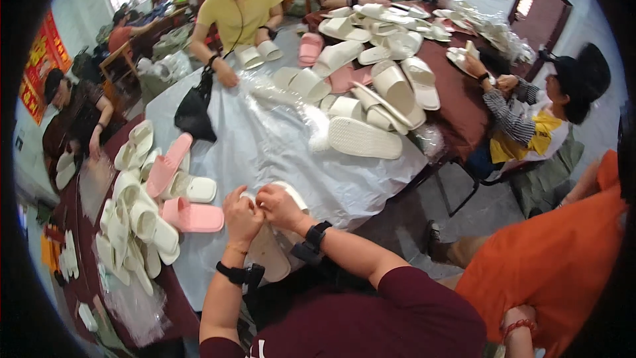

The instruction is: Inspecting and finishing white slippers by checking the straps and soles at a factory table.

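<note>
My left hand (244,219) is closed at the strap end of a cream slide slipper (270,258), whose sole reaches back toward my body. Close against it, my right hand (281,207) has its fingers pinched together; what lies between them is too small to make out. Beyond my right hand shows the end of a second cream slipper (291,193). Both hands are over the near edge of the table. Just left of them lies a pink slide slipper (192,215).
Cream slippers (142,219) are heaped at the left, and a larger pile (364,138) fills the far right of the sheet-covered table (245,152). A black bag (195,116) lies near a co-worker in yellow (248,10). A person in orange (536,258) stands close at my right.
</note>
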A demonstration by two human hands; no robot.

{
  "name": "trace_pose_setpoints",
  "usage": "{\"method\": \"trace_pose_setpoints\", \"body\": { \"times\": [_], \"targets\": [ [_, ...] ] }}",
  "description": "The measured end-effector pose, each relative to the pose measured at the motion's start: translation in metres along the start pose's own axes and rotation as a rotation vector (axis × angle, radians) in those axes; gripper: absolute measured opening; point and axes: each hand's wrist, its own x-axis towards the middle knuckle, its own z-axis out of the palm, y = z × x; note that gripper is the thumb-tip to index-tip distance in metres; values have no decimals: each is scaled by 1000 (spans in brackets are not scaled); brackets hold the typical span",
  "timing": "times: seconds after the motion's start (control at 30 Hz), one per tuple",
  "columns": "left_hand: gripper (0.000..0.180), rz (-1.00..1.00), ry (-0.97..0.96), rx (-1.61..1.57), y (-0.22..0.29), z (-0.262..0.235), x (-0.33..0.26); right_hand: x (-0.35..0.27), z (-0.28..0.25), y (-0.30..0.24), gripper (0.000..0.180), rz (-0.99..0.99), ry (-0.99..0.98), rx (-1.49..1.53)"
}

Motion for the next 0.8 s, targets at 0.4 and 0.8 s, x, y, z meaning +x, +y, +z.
{"method": "trace_pose_setpoints", "body": {
  "times": [0.4,0.8],
  "targets": [
    [30,-192,-207,-128,31,-47,-45,-4,-40,22,30,341,124,-203],
    [18,-319,-204,39,16,12,-54,-58,-68,11,28,693,18,114]
  ]
}}
